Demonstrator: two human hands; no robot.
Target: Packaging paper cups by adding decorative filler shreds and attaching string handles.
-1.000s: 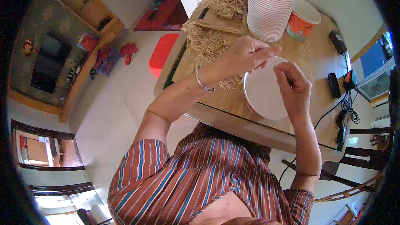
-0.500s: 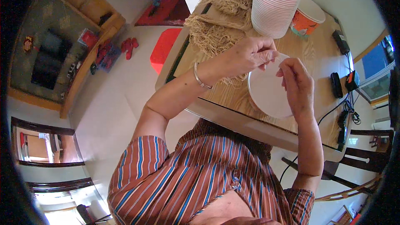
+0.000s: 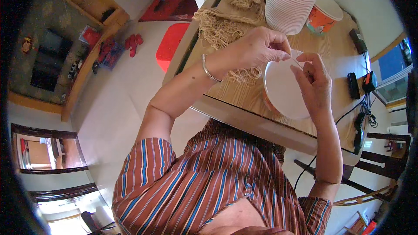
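Over a round white paper tub (image 3: 283,91) on the table, my two hands work close together. My left hand (image 3: 263,50), with a silver bangle at its wrist, is closed in a pinch of thumb and fingers. A thin pale strand (image 3: 297,62) runs from there to my right hand (image 3: 315,78), whose thumb and forefinger pinch near its other end. The tub stands open below the right hand, its inside white and part of it hidden by that hand. Tangled beige strands (image 3: 220,32) lie in heaps beyond my left forearm, some loose ones reaching toward the tub.
A tall stack of white paper tubs (image 3: 291,4) rises at the back, beside an orange-patterned tub (image 3: 321,21). Black adapters (image 3: 353,86) and cables lie along the table's right side. A red stool (image 3: 172,45) stands left of the wood-grain table (image 3: 237,104).
My right hand has turned and opened its pinch outward, showing the strand more clearly. My left hand has shifted slightly. The whole view has moved a little.
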